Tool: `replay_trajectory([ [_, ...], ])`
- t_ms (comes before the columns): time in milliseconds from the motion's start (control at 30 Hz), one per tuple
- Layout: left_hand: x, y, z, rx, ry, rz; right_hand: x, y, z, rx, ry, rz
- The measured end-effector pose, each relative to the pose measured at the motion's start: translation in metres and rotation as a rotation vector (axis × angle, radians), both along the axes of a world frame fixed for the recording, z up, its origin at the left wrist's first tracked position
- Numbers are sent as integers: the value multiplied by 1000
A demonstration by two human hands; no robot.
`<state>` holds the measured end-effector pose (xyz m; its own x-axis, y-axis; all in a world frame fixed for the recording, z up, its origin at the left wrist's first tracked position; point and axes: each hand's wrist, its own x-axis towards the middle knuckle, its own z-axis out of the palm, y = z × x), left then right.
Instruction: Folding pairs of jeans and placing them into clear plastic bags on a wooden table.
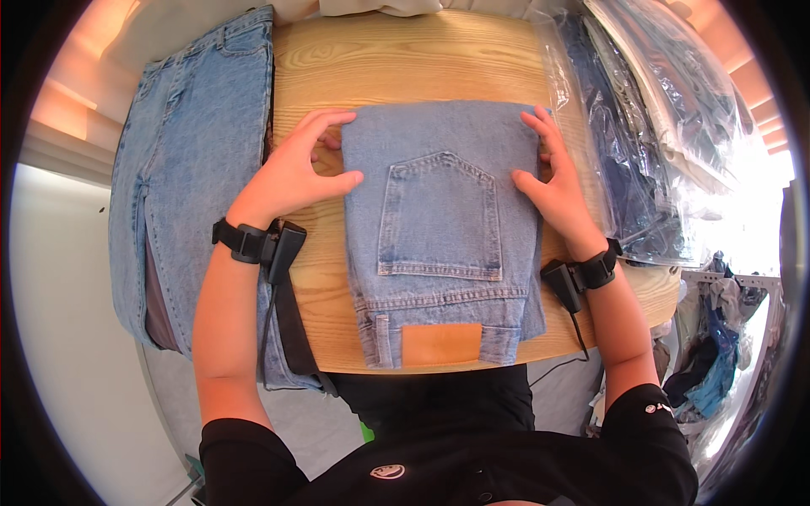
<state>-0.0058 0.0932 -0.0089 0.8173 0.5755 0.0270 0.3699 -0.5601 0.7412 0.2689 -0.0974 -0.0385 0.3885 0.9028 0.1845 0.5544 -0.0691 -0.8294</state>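
Note:
A pair of folded light-blue jeans (443,219) lies in front of me, its back pocket facing up. The waistband with a tan patch (441,344) is at the near table edge. My left hand (295,164) is at the left side of the fold, thumb and fingertips on its edge, fingers spread. On the opposite side, my right hand (555,173) rests its thumb and fingertips on the right edge, near the far corner. Its fingers are apart too. Neither hand grips the cloth in its palm.
Beneath the jeans is a wood-grain table (405,55). Other blue jeans (198,126) hang over its left side. Garments in clear plastic bags (645,135) are piled at the right. A metal rack with clothes (717,363) stands lower right. A black wrist device (285,251) has a cable.

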Motion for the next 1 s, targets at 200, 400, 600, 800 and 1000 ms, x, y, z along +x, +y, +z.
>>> replay_trajectory([
  [200,0,0,2,-6,15,4,1,0,-1,3,23,1],
  [400,1,-3,4,9,58,13,0,0,-1,-2,10,-1],
  [600,0,-2,4,-3,62,-12,0,0,-1,-3,-7,0],
  [800,0,-2,5,-47,45,-15,4,1,-6,16,38,12],
  [1000,-2,0,2,-50,35,-26,4,0,-6,10,116,14],
])
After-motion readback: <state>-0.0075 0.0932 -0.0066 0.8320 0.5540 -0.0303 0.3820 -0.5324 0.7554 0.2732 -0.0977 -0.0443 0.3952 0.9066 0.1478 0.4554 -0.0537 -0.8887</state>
